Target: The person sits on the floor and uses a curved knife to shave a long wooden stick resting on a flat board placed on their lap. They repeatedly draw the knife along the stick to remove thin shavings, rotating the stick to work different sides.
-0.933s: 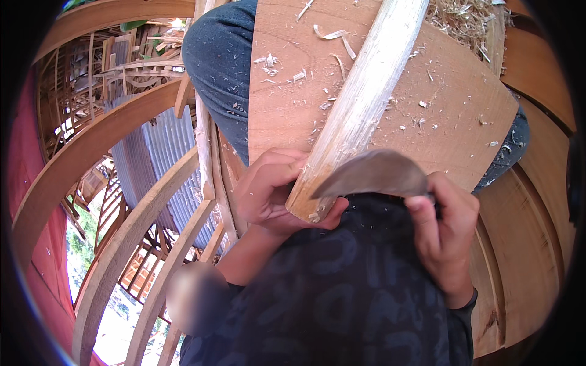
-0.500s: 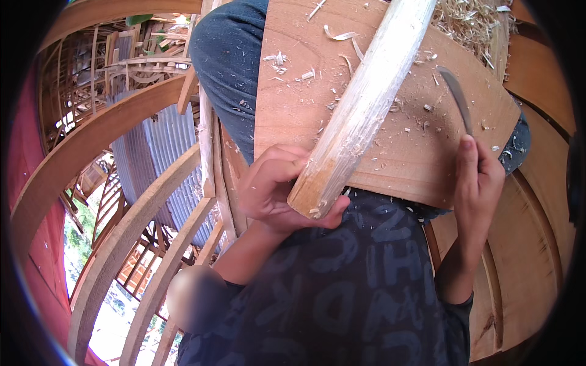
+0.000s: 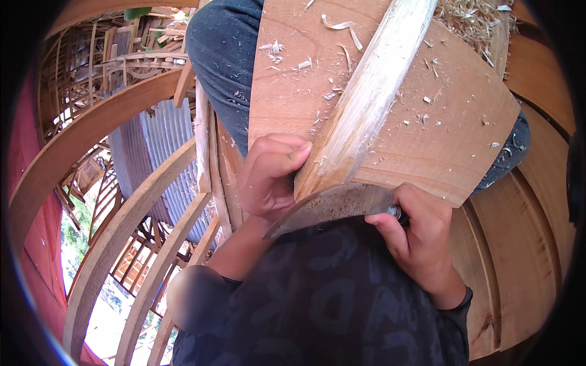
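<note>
A long, pale, partly shaved wooden pole [image 3: 372,91] slants across a flat wooden board [image 3: 452,116] lying over my lap. My left hand [image 3: 274,171] grips the pole close to its near end, thumb resting along the side. In my right hand [image 3: 421,235] is a broad curved knife [image 3: 336,207], its dark handle closed in the fist. The blade lies flat-side up across the pole's near end, hiding that end, and its tip reaches in front of my left wrist.
Loose shavings [image 3: 305,63] dot the board, and a thick heap of shavings [image 3: 467,30] sits at the far right. Curved wooden ribs [image 3: 131,229] rise on the left, with corrugated sheeting [image 3: 168,165] beyond. Curved planks [image 3: 519,244] line the right side.
My right hand has swung left and nearer with the knife, turning the blade from pointing away to lying across the pole's near end. My left hand still holds the pole.
</note>
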